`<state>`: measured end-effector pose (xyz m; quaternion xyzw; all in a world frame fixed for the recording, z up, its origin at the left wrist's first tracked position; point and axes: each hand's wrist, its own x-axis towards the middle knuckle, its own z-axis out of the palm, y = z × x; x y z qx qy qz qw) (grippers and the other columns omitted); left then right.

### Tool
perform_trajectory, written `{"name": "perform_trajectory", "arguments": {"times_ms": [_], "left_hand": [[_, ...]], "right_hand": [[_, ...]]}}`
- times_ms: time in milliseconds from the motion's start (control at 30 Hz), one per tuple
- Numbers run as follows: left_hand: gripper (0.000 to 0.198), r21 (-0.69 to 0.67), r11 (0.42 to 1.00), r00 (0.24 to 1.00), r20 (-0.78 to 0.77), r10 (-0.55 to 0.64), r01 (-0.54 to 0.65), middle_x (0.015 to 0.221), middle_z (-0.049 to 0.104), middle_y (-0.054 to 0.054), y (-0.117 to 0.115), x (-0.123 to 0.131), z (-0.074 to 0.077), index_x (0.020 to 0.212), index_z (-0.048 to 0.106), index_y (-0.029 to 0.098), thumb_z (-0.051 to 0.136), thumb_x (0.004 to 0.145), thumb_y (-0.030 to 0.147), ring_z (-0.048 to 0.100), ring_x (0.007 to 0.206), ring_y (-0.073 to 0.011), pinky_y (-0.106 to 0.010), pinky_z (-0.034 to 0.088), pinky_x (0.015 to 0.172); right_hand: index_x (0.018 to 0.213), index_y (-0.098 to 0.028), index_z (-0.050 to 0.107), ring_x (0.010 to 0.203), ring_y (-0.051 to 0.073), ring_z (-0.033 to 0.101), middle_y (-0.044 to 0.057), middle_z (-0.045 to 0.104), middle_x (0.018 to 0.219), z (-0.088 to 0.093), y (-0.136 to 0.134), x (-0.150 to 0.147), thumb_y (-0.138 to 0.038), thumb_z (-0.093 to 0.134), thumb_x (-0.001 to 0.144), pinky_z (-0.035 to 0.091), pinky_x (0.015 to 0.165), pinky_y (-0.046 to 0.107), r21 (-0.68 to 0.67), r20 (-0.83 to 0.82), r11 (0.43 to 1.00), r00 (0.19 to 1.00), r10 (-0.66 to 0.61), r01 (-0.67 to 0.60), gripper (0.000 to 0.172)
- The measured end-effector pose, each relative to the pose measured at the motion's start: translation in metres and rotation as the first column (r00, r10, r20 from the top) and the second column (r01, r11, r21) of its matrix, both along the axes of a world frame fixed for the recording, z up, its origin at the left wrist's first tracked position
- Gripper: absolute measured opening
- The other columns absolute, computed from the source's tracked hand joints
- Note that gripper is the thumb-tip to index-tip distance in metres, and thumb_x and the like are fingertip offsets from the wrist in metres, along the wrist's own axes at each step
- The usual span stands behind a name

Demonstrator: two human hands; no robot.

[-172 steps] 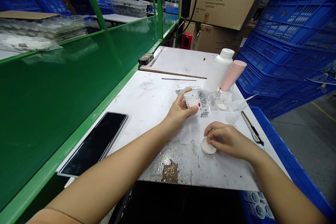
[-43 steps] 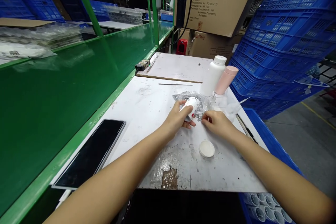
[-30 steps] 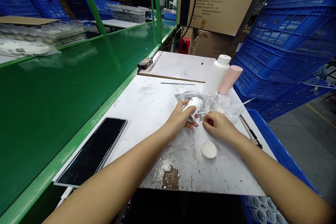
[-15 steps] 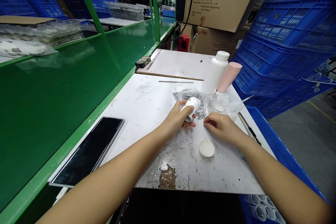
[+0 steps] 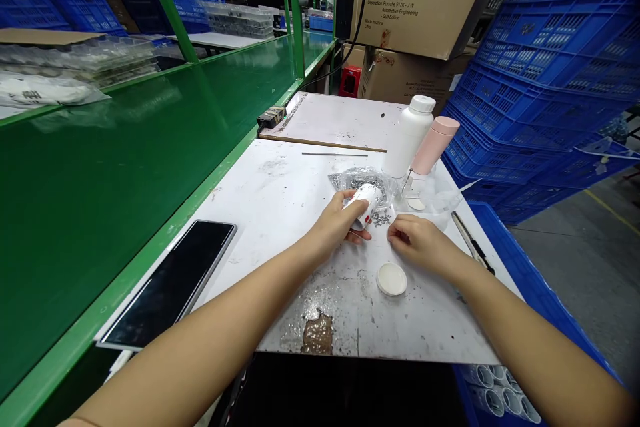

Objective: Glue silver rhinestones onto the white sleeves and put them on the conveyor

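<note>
- Factory table, white and scuffed, with green shelving along its left and blue crates stacked upper right.
- Left hand has its grip closed round a white cup, tilted mid-frame; it looks light, stiff, thin-walled plastic, best held by its wall.
- Right hand rests open and empty, near scattered silver bits and a round white lid.
- Crinkly clear bag of silver pieces lies just behind the cup.

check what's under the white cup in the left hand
Beneath the white cup in the left hand lies a clear plastic bag of small silver parts, with loose ones on the white workbench beside it. The bag directly under the cup is hidden.
</note>
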<state>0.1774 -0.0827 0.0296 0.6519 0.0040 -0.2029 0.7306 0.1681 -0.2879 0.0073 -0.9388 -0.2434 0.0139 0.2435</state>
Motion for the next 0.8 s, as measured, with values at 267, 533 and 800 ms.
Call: {"name": "perform_trajectory", "arguments": {"times_ms": [267,533,800], "left_hand": [[0.046,-0.005,1.000,1.000,-0.002,0.002,-0.002,0.089,0.063,-0.009,0.001,-0.001,0.001,0.128,0.039,0.017,0.053,0.089,0.037,0.064,0.059,-0.0136,-0.023,0.046,0.050],[0.047,-0.013,1.000,1.000,0.003,-0.007,0.007,0.090,0.064,-0.009,0.000,0.000,-0.001,0.128,0.039,0.016,0.054,0.089,0.037,0.063,0.058,-0.0136,-0.024,0.045,0.050],[0.043,-0.003,1.000,1.000,-0.002,-0.010,0.010,0.087,0.063,-0.007,0.000,0.000,-0.001,0.126,0.039,0.018,0.052,0.089,0.037,0.063,0.058,-0.0132,-0.023,0.045,0.050]], "right_hand": [[0.075,-0.019,0.063,0.092,0.017,0.060,0.005,0.063,0.103,0.025,-0.003,-0.021,-0.016,0.060,0.082,0.048,0.082,0.032,0.262,-0.240,0.939,0.928,0.286,-0.222,0.009],[0.074,-0.019,0.067,0.088,0.017,0.061,0.006,0.064,0.102,0.021,0.001,-0.024,-0.008,0.057,0.077,0.050,0.075,0.029,0.177,-0.256,0.949,0.918,0.301,-0.262,0.015],[0.074,-0.019,0.067,0.090,0.017,0.060,0.006,0.064,0.101,0.018,0.000,-0.024,-0.010,0.059,0.079,0.050,0.077,0.029,0.163,-0.215,0.944,0.923,0.319,-0.288,0.013]]}}
